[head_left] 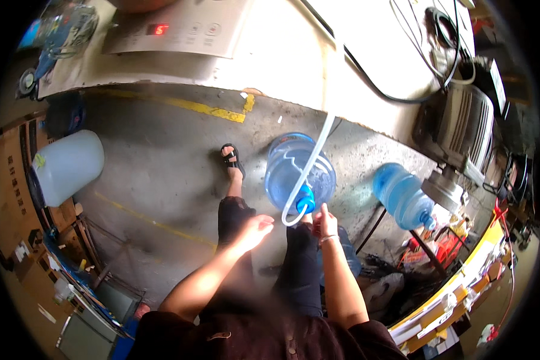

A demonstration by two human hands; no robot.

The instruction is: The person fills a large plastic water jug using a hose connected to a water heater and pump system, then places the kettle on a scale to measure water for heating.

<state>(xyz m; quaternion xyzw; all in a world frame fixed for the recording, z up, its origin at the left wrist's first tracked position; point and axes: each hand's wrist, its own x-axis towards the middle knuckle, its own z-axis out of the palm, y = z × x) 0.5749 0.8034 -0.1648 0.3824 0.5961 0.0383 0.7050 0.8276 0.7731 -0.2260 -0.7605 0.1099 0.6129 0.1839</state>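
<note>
1. Fingers of the left hand (257, 229): loosely bent, partly spread, nothing seen held; hand is held in the air, left of the bottle's cap.
2. Fingers of the right hand (326, 227): index finger extended, others bent; whether anything is gripped cannot be told. Hand is placed just beside the cap, on its right; contact unclear.
3. Far left: cardboard boxes (10, 180) are stacked; a whitish jug (72, 168) is tilted beside them.
4. Upper left: a clear container (72, 33) is set at the end of the counter (276, 63); a flat cooker (177, 36) with lit red display is placed on the counter.
5. Centre: a sandaled foot (231, 157) is planted on the floor (162, 162), left of the bottle.
6. Blue water bottle (282, 174) is stood on the floor, in front of the counter, ahead of the hands. Its blue cap (306, 197) is turned toward the person. White tube (318, 147) is draped from the counter side, over the bottle, and looped to the cap.
7. Another blue bottle (348, 258) is partly hidden by the right forearm.
8. Right: a ribbed bottle (399, 192) is tilted; a grey motor (462, 126) is seated at the counter's right end, black cable (372, 81) laid nearby.
</note>
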